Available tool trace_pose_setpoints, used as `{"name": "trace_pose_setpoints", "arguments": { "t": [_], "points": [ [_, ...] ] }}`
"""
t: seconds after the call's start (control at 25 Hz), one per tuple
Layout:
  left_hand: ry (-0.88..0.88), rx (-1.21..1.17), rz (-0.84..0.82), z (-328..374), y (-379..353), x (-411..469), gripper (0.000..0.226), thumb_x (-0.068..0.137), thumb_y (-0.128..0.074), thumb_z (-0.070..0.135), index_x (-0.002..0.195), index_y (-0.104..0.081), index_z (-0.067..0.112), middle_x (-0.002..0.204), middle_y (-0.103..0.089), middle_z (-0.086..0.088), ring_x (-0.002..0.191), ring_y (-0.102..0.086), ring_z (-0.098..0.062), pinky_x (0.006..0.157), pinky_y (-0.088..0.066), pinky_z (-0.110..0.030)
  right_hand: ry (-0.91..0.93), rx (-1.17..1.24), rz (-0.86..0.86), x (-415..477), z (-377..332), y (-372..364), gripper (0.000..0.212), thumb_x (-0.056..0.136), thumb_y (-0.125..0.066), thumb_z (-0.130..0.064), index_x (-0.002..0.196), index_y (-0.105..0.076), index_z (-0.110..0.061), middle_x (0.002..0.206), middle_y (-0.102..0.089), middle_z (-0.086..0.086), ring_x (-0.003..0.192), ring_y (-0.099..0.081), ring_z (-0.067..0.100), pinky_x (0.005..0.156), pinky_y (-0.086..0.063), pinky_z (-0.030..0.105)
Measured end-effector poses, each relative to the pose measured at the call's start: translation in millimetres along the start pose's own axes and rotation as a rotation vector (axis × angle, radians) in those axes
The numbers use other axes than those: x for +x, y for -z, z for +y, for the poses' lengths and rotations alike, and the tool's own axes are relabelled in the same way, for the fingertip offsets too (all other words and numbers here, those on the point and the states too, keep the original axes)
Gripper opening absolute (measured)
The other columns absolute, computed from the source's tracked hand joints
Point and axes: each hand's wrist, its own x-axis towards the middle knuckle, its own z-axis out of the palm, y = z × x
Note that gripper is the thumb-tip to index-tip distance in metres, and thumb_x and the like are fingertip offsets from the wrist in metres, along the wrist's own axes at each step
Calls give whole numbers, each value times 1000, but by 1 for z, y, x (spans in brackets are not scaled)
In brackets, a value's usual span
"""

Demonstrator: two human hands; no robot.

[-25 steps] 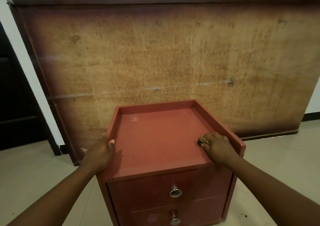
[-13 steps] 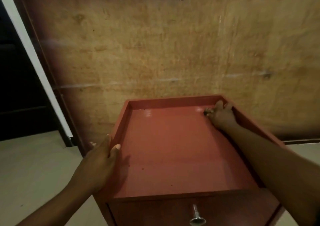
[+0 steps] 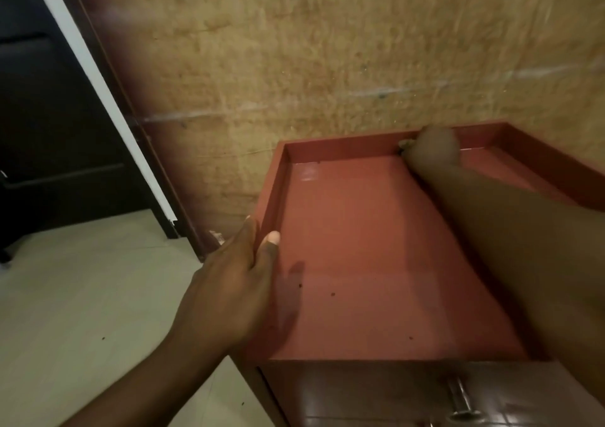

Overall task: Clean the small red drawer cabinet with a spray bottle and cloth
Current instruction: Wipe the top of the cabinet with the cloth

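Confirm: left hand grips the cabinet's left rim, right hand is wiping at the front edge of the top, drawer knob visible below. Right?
Not quite. The right hand is at the back wall of the cabinet top, not the front edge; the head view shows it blurred against the rear rim. The rest holds: the left hand grips the left rim, and the drawer knob shows below.

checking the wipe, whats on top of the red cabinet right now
On the red cabinet top: the right hand at the back rim, a few dark specks, a shiny patch. Anything under that hand is mostly hidden.
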Motion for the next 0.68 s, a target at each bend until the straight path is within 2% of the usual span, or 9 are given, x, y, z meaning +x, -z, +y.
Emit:
{"name": "trace_pose_setpoints", "arguments": {
  "t": [0.08,0.24,0.32,0.4,0.48,0.56,0.68],
  "points": [
    [8,5,0,-1,0,-1,64,94,-18,60,153,-17,35,154,-40,2,136,-45,-22,107,-39,-43,105,1,-64,-36,-43,-25,48,80,-73,-46,99,-71,-2,105,-71,19,100,-69,35,75,-51,33],
    [-25,2,5,-1,-1,-1,61,97,-20,55,154,-18,33,155,-38,4,138,-41,-19,105,-36,-37,130,23,-91,-70,-91,-36,30,85,-70,-30,103,-70,-7,111,-69,16,107,-64,35,91,-52,41],
    [-29,-13,10,-2,-1,1,59,98,-20,54,153,-19,33,154,-38,5,137,-41,-18,103,-36,-36,127,33,-88,-73,-97,-38,32,83,-72,-33,101,-71,-6,109,-70,16,105,-65,35,91,-52,41],
    [-12,-12,-13,-2,0,1,60,97,-19,56,153,-18,35,155,-37,7,138,-40,-18,106,-35,-38,210,86,-113,-88,-115,-53,33,82,-72,-37,95,-73,-7,104,-72,16,102,-67,34,91,-53,41],
    [-8,-4,-22,-3,0,1,63,95,-17,60,153,-16,36,156,-36,7,138,-40,-18,109,-35,-40,279,135,-165,-110,-140,-73,27,86,-66,-32,95,-73,-7,104,-72,17,103,-67,36,94,-52,44],
    [-33,9,20,-6,-3,4,62,96,-18,58,153,-19,34,154,-38,7,137,-41,-17,105,-35,-35,293,147,-148,-116,-152,-82,25,88,-60,-29,95,-73,-9,105,-71,16,102,-67,36,91,-54,44],
    [-48,-12,30,-4,-5,5,57,100,-21,53,152,-26,30,150,-44,5,133,-45,-16,94,-33,-27,329,136,-199,-108,-138,-72,31,88,-59,-37,91,-74,-10,102,-73,15,97,-68,34,84,-55,39]
  ]
}}
